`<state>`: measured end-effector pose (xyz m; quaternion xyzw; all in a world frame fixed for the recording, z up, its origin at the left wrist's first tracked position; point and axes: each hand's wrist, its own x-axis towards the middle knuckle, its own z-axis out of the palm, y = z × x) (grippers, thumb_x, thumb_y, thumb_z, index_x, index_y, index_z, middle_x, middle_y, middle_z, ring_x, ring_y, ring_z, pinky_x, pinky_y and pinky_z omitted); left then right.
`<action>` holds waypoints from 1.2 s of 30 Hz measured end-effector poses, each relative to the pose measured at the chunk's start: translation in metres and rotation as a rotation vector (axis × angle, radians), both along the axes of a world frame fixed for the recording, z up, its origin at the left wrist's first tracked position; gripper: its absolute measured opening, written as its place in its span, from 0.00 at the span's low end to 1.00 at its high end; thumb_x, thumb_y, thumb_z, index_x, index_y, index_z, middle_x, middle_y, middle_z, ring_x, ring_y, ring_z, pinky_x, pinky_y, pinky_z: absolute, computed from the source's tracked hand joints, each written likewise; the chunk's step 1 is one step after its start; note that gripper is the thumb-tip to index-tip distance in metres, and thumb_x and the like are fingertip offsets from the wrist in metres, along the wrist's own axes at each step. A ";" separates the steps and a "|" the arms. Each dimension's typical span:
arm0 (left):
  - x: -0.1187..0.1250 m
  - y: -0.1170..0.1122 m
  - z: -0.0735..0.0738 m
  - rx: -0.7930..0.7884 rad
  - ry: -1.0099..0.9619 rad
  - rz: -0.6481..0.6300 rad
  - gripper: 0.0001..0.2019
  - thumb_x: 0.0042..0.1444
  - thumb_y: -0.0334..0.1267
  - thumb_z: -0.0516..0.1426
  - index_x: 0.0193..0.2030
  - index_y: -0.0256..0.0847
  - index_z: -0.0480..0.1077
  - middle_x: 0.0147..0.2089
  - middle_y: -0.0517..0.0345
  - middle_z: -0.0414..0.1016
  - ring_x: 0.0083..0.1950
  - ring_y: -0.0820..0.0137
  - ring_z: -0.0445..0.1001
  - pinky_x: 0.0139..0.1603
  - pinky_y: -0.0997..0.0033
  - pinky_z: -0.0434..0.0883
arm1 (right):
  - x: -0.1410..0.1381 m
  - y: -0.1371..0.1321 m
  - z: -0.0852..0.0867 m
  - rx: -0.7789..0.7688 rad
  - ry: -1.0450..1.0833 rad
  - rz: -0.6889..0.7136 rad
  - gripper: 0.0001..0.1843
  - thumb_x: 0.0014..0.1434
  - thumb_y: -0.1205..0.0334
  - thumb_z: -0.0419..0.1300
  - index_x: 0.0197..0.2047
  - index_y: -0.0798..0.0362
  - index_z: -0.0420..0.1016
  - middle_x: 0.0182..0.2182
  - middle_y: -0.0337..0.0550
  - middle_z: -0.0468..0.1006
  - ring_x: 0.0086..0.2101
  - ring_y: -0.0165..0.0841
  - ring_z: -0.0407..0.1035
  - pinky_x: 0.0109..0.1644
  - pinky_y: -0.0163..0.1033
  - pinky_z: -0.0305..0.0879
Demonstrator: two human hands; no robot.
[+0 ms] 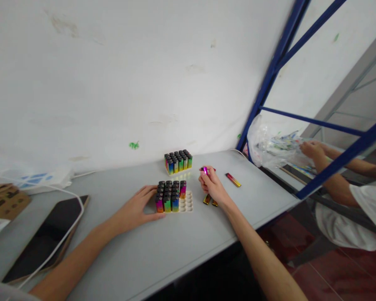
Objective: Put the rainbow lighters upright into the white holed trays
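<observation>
My left hand (138, 209) lies flat on the grey table (163, 251), fingers spread, touching the left side of a white tray (188, 203) partly filled with upright rainbow lighters (170, 195). My right hand (211, 184) is closed round a pink-purple lighter (205, 170), held just right of that tray. Two more lighters (209, 200) lie under that hand. A single red-yellow lighter (233, 179) lies flat further right. A second full block of lighters (178, 161) stands by the wall.
A dark tablet (47, 238) with a white cable (69, 196) over it lies at the left, beside cardboard (4, 200). A blue metal frame (269, 79) rises at the right. Beyond it another person's hands (313, 149) handle a clear plastic bag (269, 146).
</observation>
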<state>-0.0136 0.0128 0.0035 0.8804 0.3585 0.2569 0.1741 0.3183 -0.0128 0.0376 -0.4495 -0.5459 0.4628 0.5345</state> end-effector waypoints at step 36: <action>0.003 0.000 -0.004 -0.013 -0.006 -0.021 0.38 0.62 0.67 0.72 0.70 0.44 0.79 0.73 0.43 0.80 0.74 0.41 0.78 0.82 0.43 0.71 | 0.002 -0.021 -0.003 0.262 -0.763 0.094 0.29 0.82 0.42 0.57 0.33 0.50 0.78 0.25 0.40 0.80 0.27 0.35 0.71 0.37 0.38 0.61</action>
